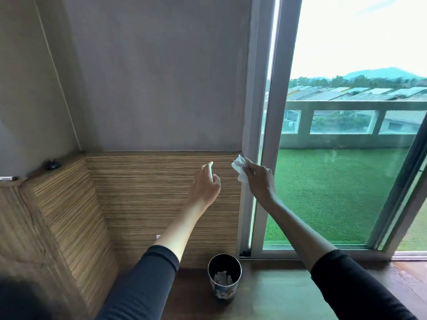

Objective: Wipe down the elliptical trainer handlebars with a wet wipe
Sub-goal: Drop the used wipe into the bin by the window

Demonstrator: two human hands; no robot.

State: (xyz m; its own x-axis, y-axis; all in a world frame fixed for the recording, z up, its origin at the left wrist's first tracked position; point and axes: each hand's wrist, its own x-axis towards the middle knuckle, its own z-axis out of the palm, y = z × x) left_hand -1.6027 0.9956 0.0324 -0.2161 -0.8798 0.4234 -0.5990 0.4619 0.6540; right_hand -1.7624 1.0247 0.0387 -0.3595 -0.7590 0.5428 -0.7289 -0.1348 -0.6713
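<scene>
My right hand (260,179) is stretched out in front of the window frame and pinches a crumpled white wet wipe (240,168) between fingers and thumb. My left hand (206,184) hangs in the air just to the left of it, fingers loosely curled, holding nothing. The two hands are apart, with a small gap between them. Both arms wear dark sleeves. No elliptical trainer or handlebar is in view.
A small dark waste bin (224,277) with crumpled white paper inside stands on the wooden floor below my hands. A striped woven wall panel (138,199) is ahead; a sliding glass door (323,181) to the right shows a grass balcony.
</scene>
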